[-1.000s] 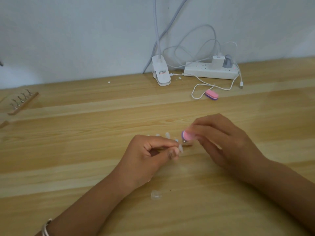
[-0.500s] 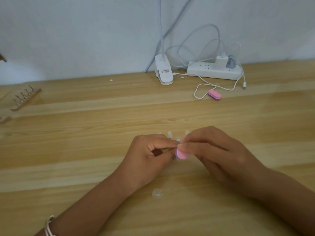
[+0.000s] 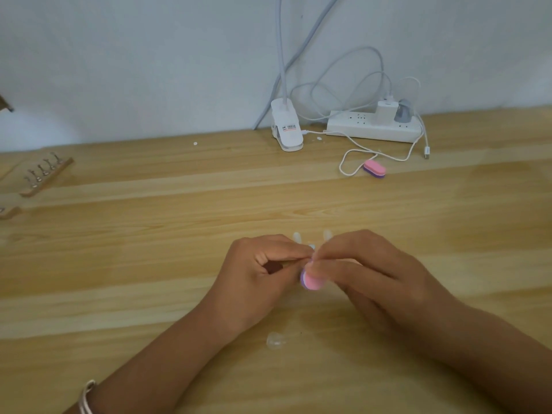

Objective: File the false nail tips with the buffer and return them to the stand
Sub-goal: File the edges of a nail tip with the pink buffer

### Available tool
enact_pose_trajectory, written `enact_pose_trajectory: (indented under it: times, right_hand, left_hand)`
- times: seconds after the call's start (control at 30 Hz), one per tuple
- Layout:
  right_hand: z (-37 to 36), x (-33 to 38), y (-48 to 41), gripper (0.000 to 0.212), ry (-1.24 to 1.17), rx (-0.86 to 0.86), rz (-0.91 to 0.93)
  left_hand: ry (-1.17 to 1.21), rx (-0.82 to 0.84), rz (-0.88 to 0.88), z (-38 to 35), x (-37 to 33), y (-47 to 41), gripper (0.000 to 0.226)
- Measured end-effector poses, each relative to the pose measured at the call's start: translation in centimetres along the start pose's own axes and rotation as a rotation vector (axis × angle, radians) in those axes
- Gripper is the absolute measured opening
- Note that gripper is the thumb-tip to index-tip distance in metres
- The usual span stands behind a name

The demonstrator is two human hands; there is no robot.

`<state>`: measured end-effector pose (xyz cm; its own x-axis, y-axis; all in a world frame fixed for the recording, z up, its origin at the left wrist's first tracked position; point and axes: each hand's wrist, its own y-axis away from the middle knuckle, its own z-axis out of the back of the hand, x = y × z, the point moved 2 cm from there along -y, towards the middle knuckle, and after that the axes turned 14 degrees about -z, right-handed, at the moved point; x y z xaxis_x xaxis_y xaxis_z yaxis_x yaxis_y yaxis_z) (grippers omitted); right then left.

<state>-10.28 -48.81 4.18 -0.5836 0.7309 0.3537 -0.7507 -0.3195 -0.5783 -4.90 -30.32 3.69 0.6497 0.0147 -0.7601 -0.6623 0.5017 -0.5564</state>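
Observation:
My right hand [image 3: 364,270] pinches a small pink and purple buffer [image 3: 310,280] at the table's middle. My left hand [image 3: 257,273] is closed in a pinch right against the buffer; the nail tip between its thumb and forefinger is almost hidden. Clear nail tips [image 3: 327,234] on the stand poke up just behind my fingers, and the stand itself is hidden by my hands. One loose clear tip [image 3: 275,340] lies on the wood below my left hand.
A second pink buffer [image 3: 375,168] lies by a white cable. Against the wall sit a white power strip [image 3: 373,130] and a white lamp clamp [image 3: 286,132]. A wooden stand with metal clips [image 3: 44,174] lies at the far left.
My right hand has brought the buffer down and left, from beside the stand to against my left fingertips. The camera view shifted slightly.

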Motion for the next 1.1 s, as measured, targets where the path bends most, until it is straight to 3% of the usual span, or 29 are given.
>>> enact_pose_trajectory:
  times: [0.17, 0.67, 0.87, 1.1]
  right_hand:
    - [0.6, -0.8, -0.4, 0.024, 0.022, -0.033, -0.06]
    - [0.6, -1.3, -0.3, 0.029, -0.007, -0.006, -0.014]
    - [0.0, -0.6, -0.2, 0.025, -0.061, -0.041, 0.02]
    - [0.0, -0.1, -0.5, 0.021, -0.061, -0.105, 0.003]
  left_hand:
    - [-0.014, 0.009, -0.019, 0.0, -0.1, -0.1, 0.01]
    - [0.069, -0.034, 0.005, 0.0, -0.7, -0.3, 0.016]
    - [0.14, -0.076, 0.044, 0.1, -0.9, -0.3, 0.026]
    - [0.164, -0.127, 0.157, 0.3, -1.1, -0.2, 0.018]
